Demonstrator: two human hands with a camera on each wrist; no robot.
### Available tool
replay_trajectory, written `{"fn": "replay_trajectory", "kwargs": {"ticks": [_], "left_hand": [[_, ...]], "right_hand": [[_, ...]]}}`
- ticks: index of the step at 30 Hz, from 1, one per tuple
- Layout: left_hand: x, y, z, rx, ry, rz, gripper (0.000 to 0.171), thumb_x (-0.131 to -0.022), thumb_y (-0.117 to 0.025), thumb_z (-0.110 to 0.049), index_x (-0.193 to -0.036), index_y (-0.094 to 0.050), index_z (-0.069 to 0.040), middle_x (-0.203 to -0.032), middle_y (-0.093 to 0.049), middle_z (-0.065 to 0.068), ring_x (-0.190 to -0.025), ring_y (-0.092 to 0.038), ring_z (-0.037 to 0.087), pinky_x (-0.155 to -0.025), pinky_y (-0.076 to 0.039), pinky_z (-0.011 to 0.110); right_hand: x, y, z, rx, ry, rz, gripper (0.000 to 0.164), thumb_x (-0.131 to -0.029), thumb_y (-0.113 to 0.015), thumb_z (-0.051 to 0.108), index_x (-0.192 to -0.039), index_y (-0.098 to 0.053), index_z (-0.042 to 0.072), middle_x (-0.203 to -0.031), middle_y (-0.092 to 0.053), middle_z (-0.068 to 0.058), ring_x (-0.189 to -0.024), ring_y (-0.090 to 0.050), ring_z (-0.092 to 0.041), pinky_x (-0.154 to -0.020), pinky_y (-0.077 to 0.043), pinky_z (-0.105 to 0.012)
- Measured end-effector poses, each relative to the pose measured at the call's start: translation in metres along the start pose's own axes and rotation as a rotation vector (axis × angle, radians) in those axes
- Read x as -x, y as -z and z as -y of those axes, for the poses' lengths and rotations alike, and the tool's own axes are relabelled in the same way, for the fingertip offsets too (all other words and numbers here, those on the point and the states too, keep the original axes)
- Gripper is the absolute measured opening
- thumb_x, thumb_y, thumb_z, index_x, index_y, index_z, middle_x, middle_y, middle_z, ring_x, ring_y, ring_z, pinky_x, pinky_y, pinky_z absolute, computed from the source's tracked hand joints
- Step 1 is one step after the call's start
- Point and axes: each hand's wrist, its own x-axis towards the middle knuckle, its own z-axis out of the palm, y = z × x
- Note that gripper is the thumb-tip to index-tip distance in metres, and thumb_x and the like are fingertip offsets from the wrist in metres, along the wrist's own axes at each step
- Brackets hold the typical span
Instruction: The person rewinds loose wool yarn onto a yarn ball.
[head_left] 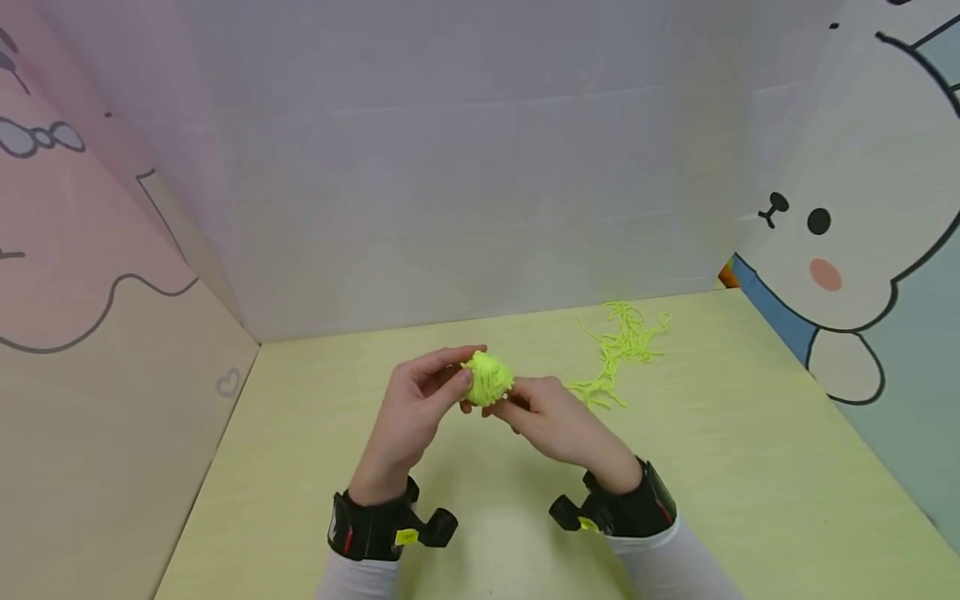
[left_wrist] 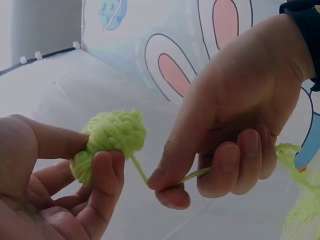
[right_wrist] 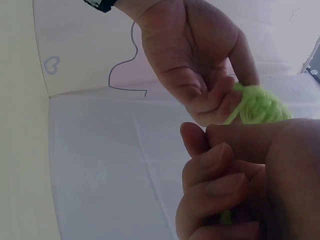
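Note:
In the head view a small ball of neon yellow-green yarn (head_left: 489, 379) is held above the table by my left hand (head_left: 412, 408). My left thumb and fingers grip it from the side, as the left wrist view shows around the wound yarn ball (left_wrist: 112, 132). Just to its right, my right hand (head_left: 558, 421) pinches a yarn strand (left_wrist: 140, 169) between thumb and index finger. That strand runs from the ball to the pinch, and its tail passes under the curled fingers (left_wrist: 225, 162). In the right wrist view the ball is partly hidden behind my right hand (right_wrist: 240, 185).
A loose tangle of the same yarn (head_left: 626, 342) lies on the pale table (head_left: 300, 483) at the back right. White curtain-like walls (head_left: 480, 183) with cartoon prints close off the back and both sides. Each wrist wears a black strap (head_left: 371, 525) with a small camera.

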Motion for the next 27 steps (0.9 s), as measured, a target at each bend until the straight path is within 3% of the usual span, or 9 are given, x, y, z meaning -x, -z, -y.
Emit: {"fn": "replay_trajectory", "kwargs": {"ticks": [5, 8, 10, 16, 19, 23, 27], "left_hand": [[0.003, 0.013, -0.003, -0.055, 0.05, 0.207, 0.028, -0.105, -0.067, -0.003, -0.132, -0.07, 0.007, -0.118, -0.073, 0.013, -0.081, -0.064, 0.019, -0.068, -0.056, 0.027], [0.005, 0.017, -0.007, -0.12, 0.096, 0.28, 0.026, -0.105, -0.068, -0.004, -0.13, -0.073, 0.001, -0.115, -0.073, 0.013, -0.078, -0.066, 0.021, -0.068, -0.058, 0.028], [0.005, 0.018, -0.008, -0.182, 0.119, 0.292, 0.026, -0.104, -0.069, -0.005, -0.13, -0.075, -0.003, -0.114, -0.073, 0.011, -0.077, -0.067, 0.022, -0.069, -0.059, 0.029], [0.004, 0.015, -0.006, -0.465, 0.125, 0.21, 0.028, -0.104, -0.072, -0.012, -0.131, -0.077, -0.018, -0.111, -0.072, -0.004, -0.078, -0.063, 0.019, -0.069, -0.056, 0.031], [0.003, 0.012, -0.003, -0.582, 0.1, 0.146, 0.03, -0.103, -0.074, -0.012, -0.131, -0.077, -0.021, -0.104, -0.07, -0.007, -0.081, -0.06, 0.019, -0.07, -0.053, 0.031], [0.001, 0.009, -0.001, -0.648, 0.081, 0.041, 0.035, -0.102, -0.075, -0.01, -0.136, -0.075, -0.018, -0.098, -0.064, -0.002, -0.083, -0.057, 0.02, -0.071, -0.052, 0.03], [-0.001, 0.006, 0.001, -0.637, 0.084, -0.069, 0.04, -0.102, -0.073, -0.008, -0.142, -0.07, -0.014, -0.1, -0.063, 0.002, -0.089, -0.059, 0.021, -0.075, -0.054, 0.033]], "right_hand": [[0.0, 0.008, -0.004, 0.014, -0.008, -0.003, 0.018, -0.109, -0.057, 0.011, -0.111, -0.075, 0.011, -0.072, -0.055, 0.004, -0.055, -0.043, -0.011, -0.054, -0.038, -0.027], [0.001, 0.012, -0.004, -0.007, -0.018, -0.023, 0.019, -0.112, -0.058, 0.02, -0.108, -0.076, 0.015, -0.074, -0.056, 0.004, -0.056, -0.044, -0.013, -0.053, -0.037, -0.028], [0.003, 0.014, -0.003, -0.015, -0.022, -0.049, 0.02, -0.112, -0.06, 0.026, -0.105, -0.076, 0.017, -0.075, -0.056, 0.004, -0.058, -0.045, -0.015, -0.055, -0.039, -0.03], [0.009, 0.017, 0.003, -0.006, -0.002, -0.109, 0.02, -0.113, -0.059, 0.026, -0.105, -0.075, 0.016, -0.077, -0.059, 0.005, -0.064, -0.047, -0.016, -0.074, -0.049, -0.036], [0.011, 0.016, 0.006, -0.002, 0.009, -0.135, 0.02, -0.113, -0.058, 0.024, -0.106, -0.074, 0.014, -0.081, -0.062, 0.006, -0.065, -0.048, -0.016, -0.075, -0.05, -0.037], [0.013, 0.013, 0.012, -0.016, 0.025, -0.149, 0.019, -0.113, -0.059, 0.023, -0.107, -0.074, 0.013, -0.088, -0.066, 0.006, -0.065, -0.048, -0.015, -0.067, -0.047, -0.033], [0.014, 0.005, 0.017, -0.011, 0.062, -0.139, 0.016, -0.111, -0.061, 0.022, -0.105, -0.075, 0.017, -0.079, -0.062, 0.009, -0.059, -0.045, -0.011, -0.058, -0.04, -0.029]]}}
